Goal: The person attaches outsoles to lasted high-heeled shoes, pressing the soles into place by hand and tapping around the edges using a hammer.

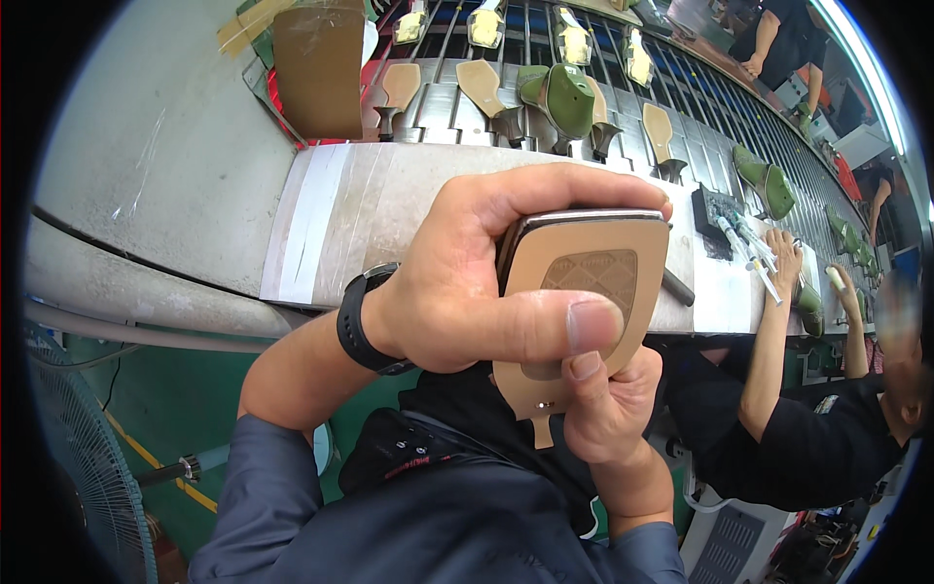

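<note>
I hold a tan shoe sole up close to the camera, its underside facing me, with a textured grip patch in the middle. My left hand wraps over its top and left edge, thumb pressed across the lower part. Below it, my right hand grips the narrow heel end, thumb tip touching the sole. A black watch is on my left wrist. Both forearms, in blue-grey sleeves, come up from the bottom edge.
A conveyor carries tan soles with heels and green shoe lasts. A work ledge with white tape runs in front of me. A person in black works at my right. A fan stands lower left.
</note>
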Tool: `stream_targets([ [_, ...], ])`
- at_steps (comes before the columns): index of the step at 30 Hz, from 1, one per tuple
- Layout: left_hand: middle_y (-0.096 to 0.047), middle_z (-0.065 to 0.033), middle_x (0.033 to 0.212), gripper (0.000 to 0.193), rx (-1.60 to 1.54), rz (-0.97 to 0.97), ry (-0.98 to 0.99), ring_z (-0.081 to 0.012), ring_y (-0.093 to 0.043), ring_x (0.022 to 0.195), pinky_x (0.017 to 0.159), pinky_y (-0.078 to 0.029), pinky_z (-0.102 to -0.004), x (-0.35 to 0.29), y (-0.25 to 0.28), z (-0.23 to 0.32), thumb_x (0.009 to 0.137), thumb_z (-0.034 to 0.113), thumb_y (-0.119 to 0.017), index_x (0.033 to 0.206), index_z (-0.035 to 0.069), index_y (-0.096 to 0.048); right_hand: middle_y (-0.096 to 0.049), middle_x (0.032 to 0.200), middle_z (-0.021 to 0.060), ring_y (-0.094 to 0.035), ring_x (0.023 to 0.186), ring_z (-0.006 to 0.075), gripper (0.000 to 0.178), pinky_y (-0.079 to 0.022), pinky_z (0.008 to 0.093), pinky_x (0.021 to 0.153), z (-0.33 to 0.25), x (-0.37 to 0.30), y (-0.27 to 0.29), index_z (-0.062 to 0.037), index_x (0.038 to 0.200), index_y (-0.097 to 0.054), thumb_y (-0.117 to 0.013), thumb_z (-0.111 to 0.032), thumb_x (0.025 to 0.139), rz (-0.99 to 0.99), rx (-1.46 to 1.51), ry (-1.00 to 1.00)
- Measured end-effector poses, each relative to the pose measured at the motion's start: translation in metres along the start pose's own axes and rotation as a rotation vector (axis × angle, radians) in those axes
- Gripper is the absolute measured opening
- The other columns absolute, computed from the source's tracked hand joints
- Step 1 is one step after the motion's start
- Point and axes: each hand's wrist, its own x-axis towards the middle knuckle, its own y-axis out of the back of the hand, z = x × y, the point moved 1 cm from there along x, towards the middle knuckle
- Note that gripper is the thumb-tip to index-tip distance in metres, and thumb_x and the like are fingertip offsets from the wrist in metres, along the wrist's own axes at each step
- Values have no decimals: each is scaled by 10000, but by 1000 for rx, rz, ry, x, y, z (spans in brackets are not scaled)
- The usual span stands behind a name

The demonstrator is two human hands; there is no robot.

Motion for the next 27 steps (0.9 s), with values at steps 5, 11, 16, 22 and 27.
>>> stream_targets([
  [5,-613,-273,1392,691,-94,58,127,-340,-630,1283,1118,-484,-470,4,-5,4,917,356,-693,1408,-103,-532,-765,1024,117,-702,909,146,317,-560,292,791,-2,-4,5,69,1117,-724,-636,-228,1049,-5,-34,-68],
  [11,-598,-245,1426,762,57,-86,-25,-310,-583,1344,1143,-455,-433,7,1,-2,817,298,-752,1428,-95,-522,-761,1052,117,-691,919,142,283,-555,292,792,-4,-1,14,68,1126,-723,-635,-191,1053,-45,46,-85],
  [16,-695,-141,1193,667,46,-88,-46,-181,-664,1095,948,-543,-338,12,-1,-5,822,214,-763,1399,-50,-557,-739,1141,127,-670,1004,152,318,-543,317,876,-6,-1,19,65,1172,-705,-641,-223,1054,-24,30,-108],
  [22,-689,-108,1246,519,-158,-89,-25,-148,-633,1149,1031,-479,-308,15,-2,-15,1107,357,-506,1440,-40,-546,-741,890,201,-749,692,256,559,-633,333,602,-10,3,23,125,1203,-605,-591,-414,1055,40,-158,-122],
  [27,-524,-218,1514,792,-219,-151,35,-272,-546,1379,1159,-429,-387,35,11,-28,1082,560,-402,1510,-106,-410,-735,858,248,-759,684,307,575,-643,357,541,-9,19,31,150,1177,-598,-545,-412,1066,105,-58,-189],
])
